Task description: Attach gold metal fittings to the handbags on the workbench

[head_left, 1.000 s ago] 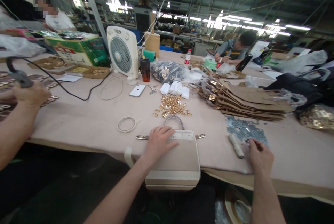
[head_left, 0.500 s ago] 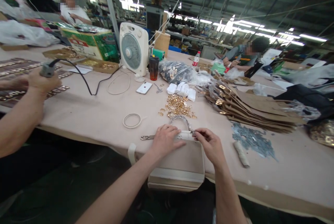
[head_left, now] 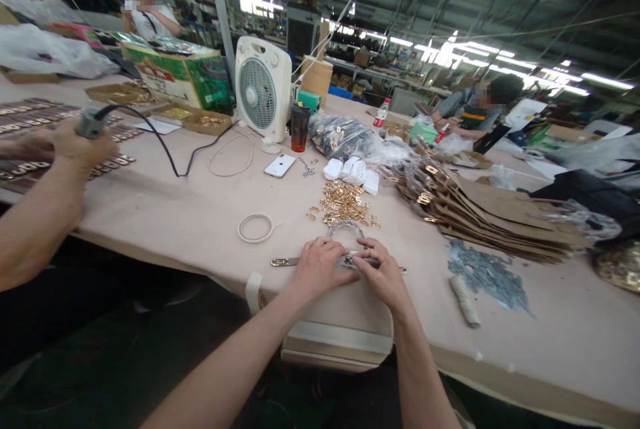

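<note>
While the beige handbag [head_left: 345, 316] lies flat at the near edge of the tabletop [head_left: 165, 216], partly hanging over it toward the person, both hands are parked on its top rim. The left hand [head_left: 320, 269] is palm-down on the bag with the fingers curled, and honestly I can't tell if it grips anything or just presses down. The right hand [head_left: 384, 277] meets it fingertip to fingertip, fingers pinched narrow on a small metal fitting [head_left: 351, 260] at the middle of the rim. A thin metal bar [head_left: 284, 261] pokes out sideways just left of the left hand, and a short end shows right of the right hand too. Just beyond the hands is the arc of the bag's handle [head_left: 345, 226], wrapped in clear plastic.

Going further out, a heap of small gold hardware [head_left: 344, 206] sits just past the handle, and a white ring [head_left: 255, 228] lies beyond and left of the left hand. A small pale roll [head_left: 464, 301] and a scatter of grey scraps [head_left: 487, 276] are off to the right of the right hand. Farther right is a fanned stack of brown card pieces [head_left: 500, 216]. Well beyond the hands there's a white phone [head_left: 280, 165], a dark tumbler [head_left: 300, 128] and a white fan [head_left: 263, 86]. Way off to the left, a co-worker's hand [head_left: 75, 149] holds a grey corded tool [head_left: 90, 124].
</note>
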Demonstrator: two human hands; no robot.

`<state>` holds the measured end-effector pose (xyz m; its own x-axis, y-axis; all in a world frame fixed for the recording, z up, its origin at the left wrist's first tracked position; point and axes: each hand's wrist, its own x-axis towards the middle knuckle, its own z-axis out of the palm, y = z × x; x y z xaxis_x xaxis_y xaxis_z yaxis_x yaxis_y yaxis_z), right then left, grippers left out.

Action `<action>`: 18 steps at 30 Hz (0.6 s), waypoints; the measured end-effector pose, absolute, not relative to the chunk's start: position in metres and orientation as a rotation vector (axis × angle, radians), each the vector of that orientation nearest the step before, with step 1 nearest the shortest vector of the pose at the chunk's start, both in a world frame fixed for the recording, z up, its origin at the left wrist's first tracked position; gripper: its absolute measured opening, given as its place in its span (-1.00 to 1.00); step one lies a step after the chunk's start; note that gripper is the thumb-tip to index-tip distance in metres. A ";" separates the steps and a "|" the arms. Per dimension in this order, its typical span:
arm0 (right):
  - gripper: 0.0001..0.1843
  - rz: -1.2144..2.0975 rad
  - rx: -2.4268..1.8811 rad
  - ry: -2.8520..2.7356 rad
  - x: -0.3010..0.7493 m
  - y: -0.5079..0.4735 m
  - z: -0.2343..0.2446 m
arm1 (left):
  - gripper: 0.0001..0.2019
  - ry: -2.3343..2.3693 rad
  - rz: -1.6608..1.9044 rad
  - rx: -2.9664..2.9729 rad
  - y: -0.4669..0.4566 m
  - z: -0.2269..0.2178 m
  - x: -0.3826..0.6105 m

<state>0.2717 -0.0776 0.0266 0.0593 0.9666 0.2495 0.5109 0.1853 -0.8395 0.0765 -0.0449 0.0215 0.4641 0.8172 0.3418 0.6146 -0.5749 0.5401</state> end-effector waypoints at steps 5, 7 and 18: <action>-0.85 0.594 -1.494 -1.648 0.267 -0.074 0.020 | -0.62 1.197 0.861 2.365 -0.045 0.020 0.077; -0.86 0.566 -1.509 -1.656 0.267 -0.074 0.018 | -0.63 1.189 0.867 2.362 -0.046 0.020 0.077; -0.91 0.445 -1.539 -1.751 0.268 -0.072 0.015 | -0.65 1.203 0.886 2.347 -0.046 0.018 0.077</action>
